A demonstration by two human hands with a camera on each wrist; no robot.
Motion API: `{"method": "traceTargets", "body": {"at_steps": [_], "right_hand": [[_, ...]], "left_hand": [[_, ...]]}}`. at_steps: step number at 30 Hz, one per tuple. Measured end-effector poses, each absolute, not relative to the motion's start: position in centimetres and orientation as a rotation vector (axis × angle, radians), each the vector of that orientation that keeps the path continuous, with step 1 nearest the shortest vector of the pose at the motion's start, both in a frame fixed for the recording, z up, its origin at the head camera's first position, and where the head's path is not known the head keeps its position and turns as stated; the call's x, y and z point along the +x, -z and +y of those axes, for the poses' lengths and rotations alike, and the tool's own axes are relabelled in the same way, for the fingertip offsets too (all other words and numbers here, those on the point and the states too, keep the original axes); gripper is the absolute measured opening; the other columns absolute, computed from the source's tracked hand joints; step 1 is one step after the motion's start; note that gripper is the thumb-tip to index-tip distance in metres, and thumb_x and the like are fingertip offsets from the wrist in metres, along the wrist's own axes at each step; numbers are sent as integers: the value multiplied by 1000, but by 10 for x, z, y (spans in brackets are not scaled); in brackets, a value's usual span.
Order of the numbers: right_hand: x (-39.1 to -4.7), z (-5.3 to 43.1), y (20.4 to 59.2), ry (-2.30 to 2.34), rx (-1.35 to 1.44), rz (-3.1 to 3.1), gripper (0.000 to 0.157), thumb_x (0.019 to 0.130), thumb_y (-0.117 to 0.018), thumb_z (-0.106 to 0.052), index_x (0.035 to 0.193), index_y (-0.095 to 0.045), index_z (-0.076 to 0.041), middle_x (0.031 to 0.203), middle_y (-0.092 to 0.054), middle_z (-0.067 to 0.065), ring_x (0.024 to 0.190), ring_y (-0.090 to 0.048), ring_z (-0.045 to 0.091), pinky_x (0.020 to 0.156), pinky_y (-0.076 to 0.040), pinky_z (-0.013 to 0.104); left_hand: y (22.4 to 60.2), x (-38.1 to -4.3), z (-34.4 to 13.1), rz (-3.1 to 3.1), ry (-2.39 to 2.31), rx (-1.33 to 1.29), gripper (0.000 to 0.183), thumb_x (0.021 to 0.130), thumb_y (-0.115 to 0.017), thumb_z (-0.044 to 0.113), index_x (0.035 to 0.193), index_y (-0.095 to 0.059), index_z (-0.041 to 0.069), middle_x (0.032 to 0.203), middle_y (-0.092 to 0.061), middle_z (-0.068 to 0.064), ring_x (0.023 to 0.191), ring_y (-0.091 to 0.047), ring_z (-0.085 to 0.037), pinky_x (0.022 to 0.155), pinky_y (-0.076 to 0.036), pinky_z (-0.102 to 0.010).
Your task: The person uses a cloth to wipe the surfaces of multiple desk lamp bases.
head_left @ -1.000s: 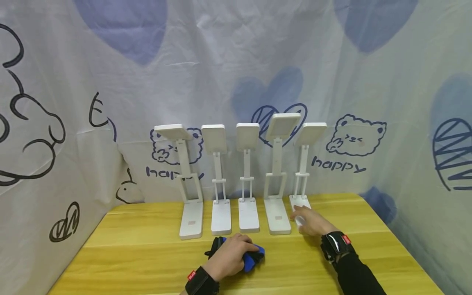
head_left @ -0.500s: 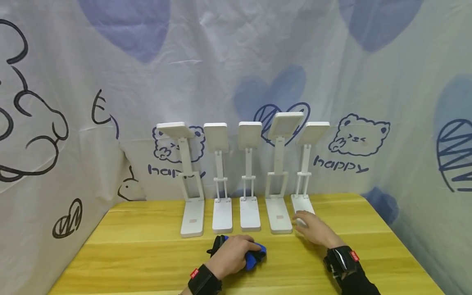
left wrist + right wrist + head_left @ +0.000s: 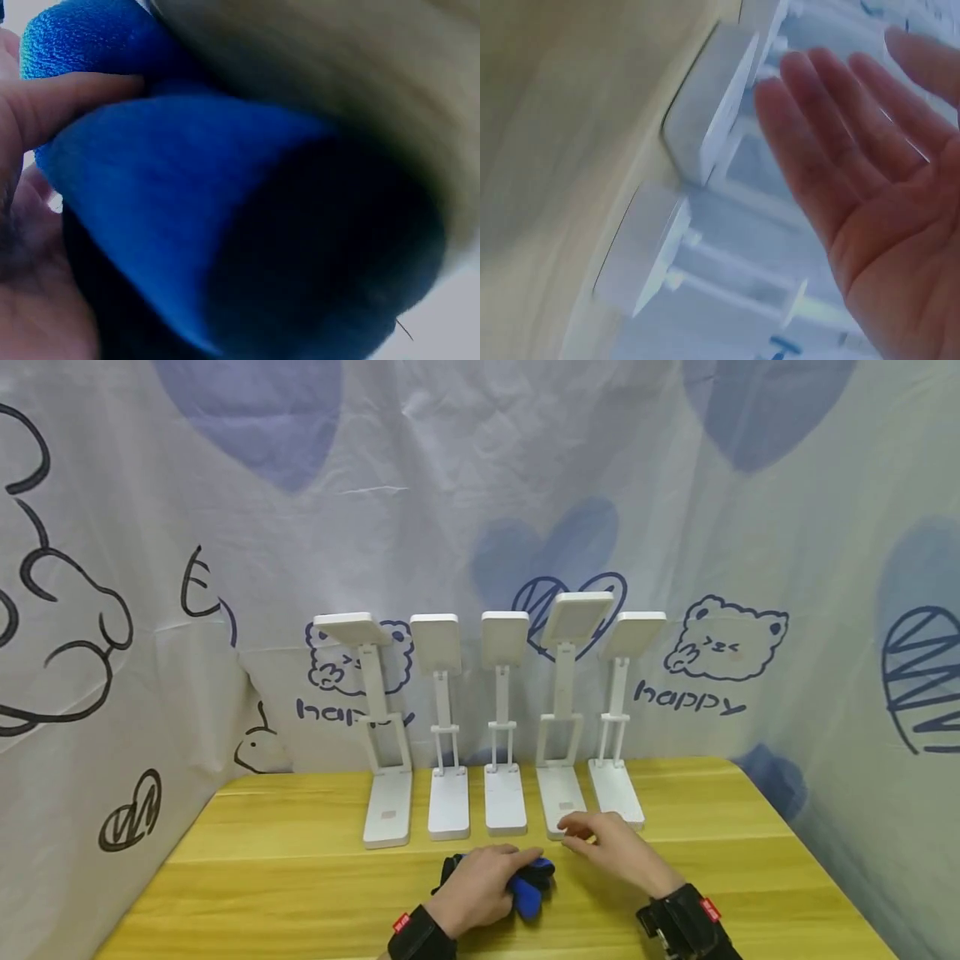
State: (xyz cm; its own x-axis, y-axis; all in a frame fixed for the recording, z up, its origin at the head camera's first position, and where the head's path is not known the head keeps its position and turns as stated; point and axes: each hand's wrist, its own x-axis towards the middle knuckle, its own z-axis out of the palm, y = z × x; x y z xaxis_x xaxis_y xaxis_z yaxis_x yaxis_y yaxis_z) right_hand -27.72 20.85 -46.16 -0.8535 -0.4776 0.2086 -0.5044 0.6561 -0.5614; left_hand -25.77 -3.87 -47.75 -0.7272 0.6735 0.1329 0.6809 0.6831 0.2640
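Note:
My left hand (image 3: 480, 883) grips a soft blue and black cloth bundle (image 3: 528, 897) low over the table's front half. In the left wrist view, fingers lie on the blue fabric (image 3: 157, 172), whose surface is fuzzy; its exact kind is unclear. My right hand (image 3: 618, 853) is empty, with fingers loosely bent, just in front of the two rightmost white phone stands. One is a wider, taller stand (image 3: 562, 793); beside it is a narrower stand (image 3: 617, 793). The right wrist view has the hand's palm (image 3: 900, 240) and extended fingers apart from the stand bases (image 3: 712, 97).
Several white phone stands stand unfolded in a row along the table's back, including a wide one (image 3: 388, 810) at the left and narrow ones (image 3: 448, 806) between. Behind the yellow wooden table (image 3: 285, 893) hangs a pale printed curtain (image 3: 450, 527), also along both sides.
My right hand has drawn off the rightmost stand's base and moved left towards the cloth bundle. My left hand and the bundle have shifted slightly right. The stands have kept their places.

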Motion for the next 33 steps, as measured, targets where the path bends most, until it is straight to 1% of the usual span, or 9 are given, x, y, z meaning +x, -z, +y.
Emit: {"method": "traceTargets", "body": {"at_steps": [4, 8, 12, 17, 20, 24, 28, 30, 33], "right_hand": [[-272, 196, 465, -993, 940, -2888, 31, 96, -60, -36, 116, -69, -14, 106, -71, 2, 89, -66, 11, 75, -54, 28], [-269, 190, 469, -1046, 993, -2963, 37, 93, -61, -46, 122, -66, -24, 118, -68, -2, 99, -65, 13, 82, -55, 30], [-265, 189, 470, -1060, 1051, -2999, 42, 94, -63, -41, 132, -60, -23, 129, -64, 1, 112, -64, 20, 91, -54, 33], [-259, 189, 464, -1013, 1063, -3091, 49, 94, -65, -32, 138, -56, -12, 134, -62, 5, 118, -61, 23, 96, -51, 38], [-256, 188, 462, -1010, 1067, -3148, 52, 93, -67, -26, 141, -54, -12, 136, -60, 4, 121, -59, 20, 98, -50, 37], [-257, 189, 464, -1058, 1049, -3138, 46, 94, -63, -14, 139, -55, -10, 135, -61, 7, 117, -61, 21, 93, -52, 35], [-263, 194, 467, -1037, 1050, -3051, 33, 95, -61, -14, 128, -63, -11, 124, -66, 5, 113, -63, 21, 91, -53, 36], [-267, 196, 469, -1037, 1055, -3017, 28, 96, -61, -19, 123, -65, -15, 119, -67, 1, 109, -63, 17, 89, -52, 34], [-271, 199, 471, -1103, 1038, -2995, 27, 97, -61, -26, 122, -64, -16, 115, -67, 0, 96, -64, 12, 80, -53, 31]], "left_hand": [[474, -252, -36, -2865, 463, -1090, 62, 86, -69, 12, 144, -51, 24, 123, -68, -2, 104, -67, -18, 83, -56, -34], [476, -249, -34, -2853, 445, -1070, 63, 86, -71, 17, 144, -49, 22, 118, -69, -3, 96, -68, -18, 78, -55, -33], [479, -247, -34, -2829, 438, -1119, 68, 86, -72, 22, 148, -43, 21, 112, -69, -4, 87, -67, -16, 71, -54, -29], [479, -244, -35, -2808, 499, -1171, 76, 87, -74, 31, 152, -36, 16, 120, -66, -7, 99, -67, -18, 79, -55, -30], [479, -240, -35, -2817, 562, -1150, 78, 87, -73, 37, 152, -36, 16, 121, -66, -7, 101, -67, -17, 78, -54, -28], [478, -237, -32, -2851, 644, -1124, 78, 89, -65, 53, 153, -35, 18, 119, -67, -7, 97, -67, -14, 74, -54, -27], [476, -241, -31, -2929, 766, -1126, 73, 96, -45, 61, 154, -32, 20, 132, -62, -7, 107, -66, -17, 84, -54, -32], [475, -243, -34, -2959, 807, -1131, 69, 99, -42, 58, 154, -32, 18, 137, -59, -7, 114, -64, -18, 90, -53, -33], [472, -249, -42, -2963, 837, -1143, 64, 100, -49, 46, 153, -34, 14, 140, -57, -9, 121, -60, -19, 96, -51, -34]]}}
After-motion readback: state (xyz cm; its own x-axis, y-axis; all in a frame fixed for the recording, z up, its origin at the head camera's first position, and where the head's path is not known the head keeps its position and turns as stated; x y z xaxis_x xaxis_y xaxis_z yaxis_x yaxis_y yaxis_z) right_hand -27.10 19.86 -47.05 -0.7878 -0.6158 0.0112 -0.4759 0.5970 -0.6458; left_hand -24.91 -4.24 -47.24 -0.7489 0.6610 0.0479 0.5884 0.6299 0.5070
